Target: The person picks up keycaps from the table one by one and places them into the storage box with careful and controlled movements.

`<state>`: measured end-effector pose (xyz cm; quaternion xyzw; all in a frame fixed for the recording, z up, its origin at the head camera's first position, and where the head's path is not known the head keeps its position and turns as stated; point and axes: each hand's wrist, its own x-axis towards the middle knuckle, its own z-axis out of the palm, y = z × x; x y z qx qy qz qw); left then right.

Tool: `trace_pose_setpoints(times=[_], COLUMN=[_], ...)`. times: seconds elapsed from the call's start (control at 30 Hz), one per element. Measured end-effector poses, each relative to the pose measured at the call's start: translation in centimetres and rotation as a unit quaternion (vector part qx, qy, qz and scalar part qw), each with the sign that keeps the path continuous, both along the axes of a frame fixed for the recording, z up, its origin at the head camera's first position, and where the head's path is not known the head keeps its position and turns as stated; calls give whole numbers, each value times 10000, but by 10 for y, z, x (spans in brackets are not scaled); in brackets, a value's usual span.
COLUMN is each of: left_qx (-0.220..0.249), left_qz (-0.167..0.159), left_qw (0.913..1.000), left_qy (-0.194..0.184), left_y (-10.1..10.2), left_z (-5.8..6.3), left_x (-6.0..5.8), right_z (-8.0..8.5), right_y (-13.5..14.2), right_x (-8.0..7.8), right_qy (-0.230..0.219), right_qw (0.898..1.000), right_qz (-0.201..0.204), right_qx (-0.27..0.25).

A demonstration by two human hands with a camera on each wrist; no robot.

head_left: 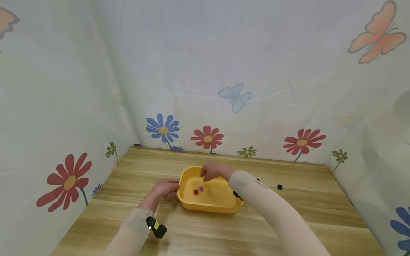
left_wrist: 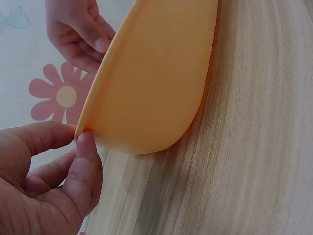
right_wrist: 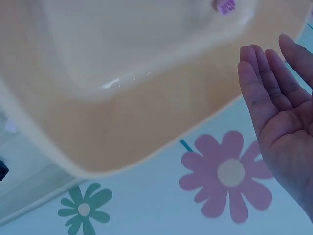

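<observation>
A yellow plastic basin (head_left: pixel 208 207) stands on the wooden table. My left hand (head_left: pixel 164 187) pinches its left rim between thumb and finger, as the left wrist view (left_wrist: pixel 58 181) of that hand shows. Over the far side of the basin hovers my right hand (head_left: pixel 214 171). In the right wrist view this hand (right_wrist: pixel 281 105) has its fingers extended, with nothing in them. A small red block (head_left: pixel 195 192) and a small purple block (head_left: pixel 200 188) lie on the basin floor, just below the right hand. Only the purple block (right_wrist: pixel 225 6) shows clearly in the right wrist view.
To the right of the basin a small black piece (head_left: pixel 280 186) lies on the table (head_left: pixel 307 206). Another dark piece (head_left: pixel 258 180) is partly hidden behind the right sleeve. White curtains (head_left: pixel 192 71) with flowers and butterflies enclose the table's back and sides.
</observation>
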<state>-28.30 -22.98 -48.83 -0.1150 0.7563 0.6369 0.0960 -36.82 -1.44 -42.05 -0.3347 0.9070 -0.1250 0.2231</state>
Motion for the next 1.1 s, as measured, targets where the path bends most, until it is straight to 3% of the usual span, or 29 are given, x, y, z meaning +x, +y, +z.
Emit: trace_pose_setpoints(times=[0.23, 0.47, 0.77, 1.1], left_qx=[-121, -118, -109, -112], left_qz=[23, 18, 20, 15], left_qw=[9999, 9999, 9999, 9999], left_qy=[-31, -37, -41, -43], left_y=[0, 0, 1, -1], left_z=[0, -1, -1, -2], left_x=[1, 2, 1, 1], right_z=[16, 29, 26, 16], right_y=[28, 60, 96, 141], right_x=[0, 11, 21, 37], right_qy=[169, 346, 479, 435], right_qw=[9985, 9945, 9826, 9739], right_qz=[133, 36, -91, -359], right_qx=[-500, -986, -1791, -2201])
